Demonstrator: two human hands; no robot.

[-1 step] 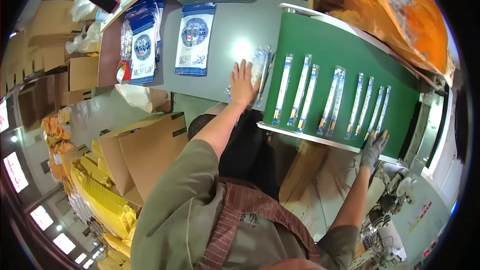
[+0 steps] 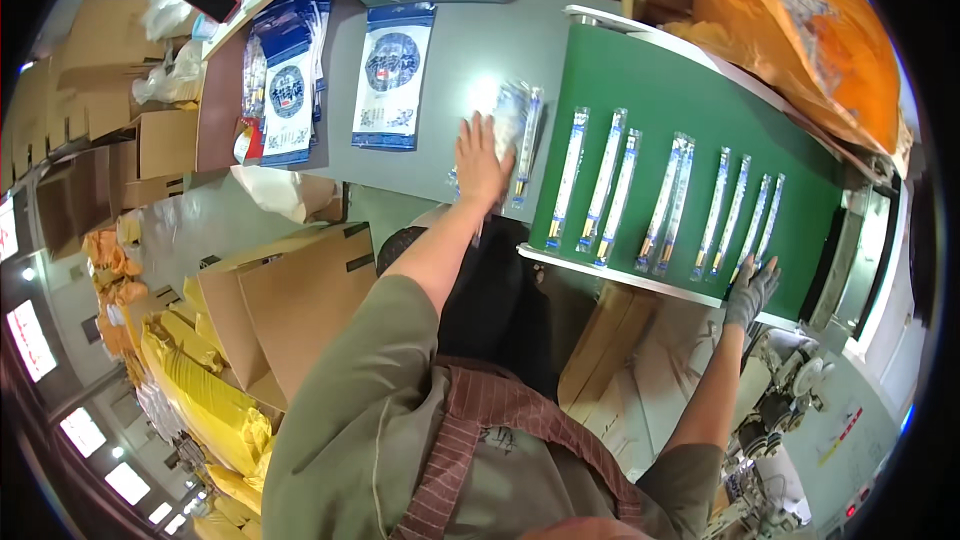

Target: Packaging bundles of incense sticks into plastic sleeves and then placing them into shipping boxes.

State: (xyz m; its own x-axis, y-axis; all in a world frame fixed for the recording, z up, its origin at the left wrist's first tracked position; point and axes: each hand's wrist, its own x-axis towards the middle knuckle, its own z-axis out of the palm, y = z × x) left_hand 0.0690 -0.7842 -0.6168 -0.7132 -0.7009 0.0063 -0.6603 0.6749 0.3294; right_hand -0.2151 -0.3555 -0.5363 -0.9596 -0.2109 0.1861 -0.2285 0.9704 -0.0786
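Arms reach forward and apart — left hand (image 2: 483, 162) laid flat, gloved right hand (image 2: 752, 292) at the near edge of the green belt (image 2: 690, 80).
The left is palm down with fingers extended, clenching nothing; clear-wrapped packets (image 2: 513, 105) show just beyond and right of its fingers, above the grey table (image 2: 435, 168). The right's fingers point away, fingertips at the near ends of the rightmost slim packets (image 2: 769, 215) — whether they pinch one, I cannot tell.
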